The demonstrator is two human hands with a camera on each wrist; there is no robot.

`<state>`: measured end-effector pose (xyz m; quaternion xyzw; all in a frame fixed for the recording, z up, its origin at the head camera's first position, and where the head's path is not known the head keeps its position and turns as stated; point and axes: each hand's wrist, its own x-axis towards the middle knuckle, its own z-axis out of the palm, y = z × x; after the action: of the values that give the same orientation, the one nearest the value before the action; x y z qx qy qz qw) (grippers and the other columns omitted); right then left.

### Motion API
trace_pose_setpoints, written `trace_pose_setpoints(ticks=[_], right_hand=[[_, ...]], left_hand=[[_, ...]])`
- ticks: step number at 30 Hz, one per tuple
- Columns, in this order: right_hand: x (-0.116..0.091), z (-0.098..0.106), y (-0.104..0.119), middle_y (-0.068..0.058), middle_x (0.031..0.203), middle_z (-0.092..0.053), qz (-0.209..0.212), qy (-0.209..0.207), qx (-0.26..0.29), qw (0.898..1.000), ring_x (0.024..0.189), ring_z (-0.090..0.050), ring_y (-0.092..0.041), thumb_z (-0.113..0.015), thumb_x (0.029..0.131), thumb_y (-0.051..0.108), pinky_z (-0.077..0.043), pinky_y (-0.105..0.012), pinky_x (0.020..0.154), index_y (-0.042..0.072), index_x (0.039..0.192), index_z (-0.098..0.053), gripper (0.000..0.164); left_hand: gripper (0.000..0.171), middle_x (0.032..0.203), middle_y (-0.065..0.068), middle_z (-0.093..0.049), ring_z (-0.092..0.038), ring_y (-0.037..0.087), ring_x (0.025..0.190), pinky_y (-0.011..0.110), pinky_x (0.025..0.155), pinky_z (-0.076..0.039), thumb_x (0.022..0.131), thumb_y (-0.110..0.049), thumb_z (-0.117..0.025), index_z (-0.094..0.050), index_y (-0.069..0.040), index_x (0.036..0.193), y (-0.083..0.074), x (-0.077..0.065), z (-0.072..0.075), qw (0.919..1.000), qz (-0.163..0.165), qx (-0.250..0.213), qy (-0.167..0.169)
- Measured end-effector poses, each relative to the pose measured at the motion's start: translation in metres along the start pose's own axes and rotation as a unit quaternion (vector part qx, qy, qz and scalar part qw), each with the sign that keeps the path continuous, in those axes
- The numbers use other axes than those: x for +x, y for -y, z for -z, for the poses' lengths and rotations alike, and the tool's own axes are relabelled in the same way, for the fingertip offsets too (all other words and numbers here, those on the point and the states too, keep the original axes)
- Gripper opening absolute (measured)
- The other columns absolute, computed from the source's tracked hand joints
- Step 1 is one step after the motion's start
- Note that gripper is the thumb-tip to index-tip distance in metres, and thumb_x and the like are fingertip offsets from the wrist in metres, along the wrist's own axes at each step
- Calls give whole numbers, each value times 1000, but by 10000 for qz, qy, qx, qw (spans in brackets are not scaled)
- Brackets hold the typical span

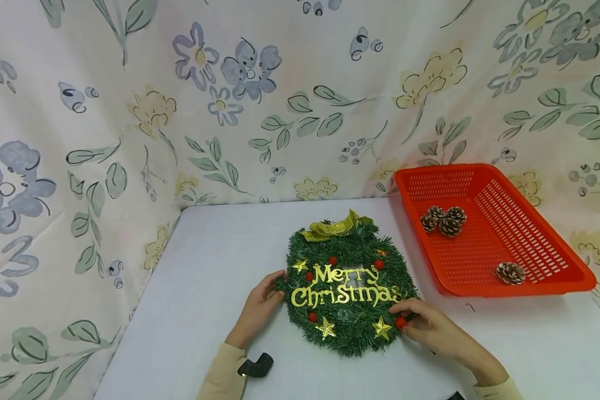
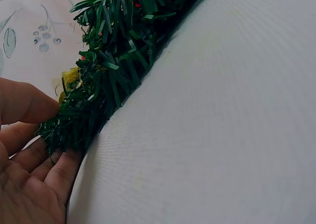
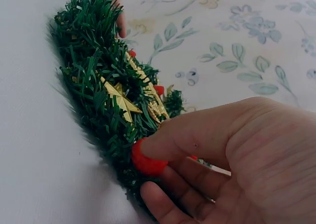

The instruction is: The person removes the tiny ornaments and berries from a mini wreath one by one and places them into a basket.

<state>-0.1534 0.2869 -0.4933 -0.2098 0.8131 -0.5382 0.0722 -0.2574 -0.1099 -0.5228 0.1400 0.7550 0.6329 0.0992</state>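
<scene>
A green Christmas wreath (image 1: 350, 339) lies on the table, bearing gold "Merry Christmas" lettering (image 1: 347, 294), gold stars (image 1: 326, 328), several red pom-poms (image 1: 313, 317) and a gold ribbon bow (image 1: 330, 229) at its top. At its left edge my left hand (image 1: 261, 307) holds the tinsel, thumb above and fingers below, as the left wrist view shows. My right hand (image 1: 437, 332) is at the lower right rim, pinching a red pom-pom (image 3: 148, 160) between thumb and fingers. Part of those fingers is hidden behind the pom-pom and tinsel.
Right of the wreath stands a red plastic basket (image 1: 530, 222) with a cluster of pine cones (image 1: 450, 226) inside and a lone pine cone (image 1: 510, 273) near its front. A floral curtain (image 1: 280, 139) hangs behind the white table (image 1: 205, 261).
</scene>
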Motion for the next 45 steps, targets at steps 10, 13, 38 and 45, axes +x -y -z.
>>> trace_pose_setpoints(ticks=[10,13,38,45], right_hand=[[0,0,2,-21,117,-64,-88,-148,-359,9992,98,-57,4,-64,96,2,-54,-19,75,1,124,-64,28],[0,0,1,-20,114,-64,-88,-184,-338,9992,96,-58,4,-64,96,3,-55,-19,74,1,123,-65,27],[2,4,7,-20,113,-67,-839,-454,-30,9954,92,-64,-1,-67,96,9,-58,-23,72,-2,124,-62,31],[1,5,8,-19,111,-68,-815,-413,72,9958,90,-67,-7,-64,99,12,-58,-25,73,-2,124,-64,29]], left_hand=[[51,149,19,-53,-49,39,140,13,98,-51,100,2,-54,-47,-5,150,0,0,0,10000,25,8,-14],[51,149,19,-53,-49,39,140,13,98,-51,100,2,-54,-46,-5,151,0,0,0,10000,44,-7,-6],[52,148,19,-54,-49,39,140,13,98,-51,100,4,-54,-46,-4,150,-2,-1,0,10000,10,29,-8],[51,148,19,-54,-50,38,140,14,98,-52,100,3,-54,-46,-4,150,-1,0,0,10000,46,38,14]])
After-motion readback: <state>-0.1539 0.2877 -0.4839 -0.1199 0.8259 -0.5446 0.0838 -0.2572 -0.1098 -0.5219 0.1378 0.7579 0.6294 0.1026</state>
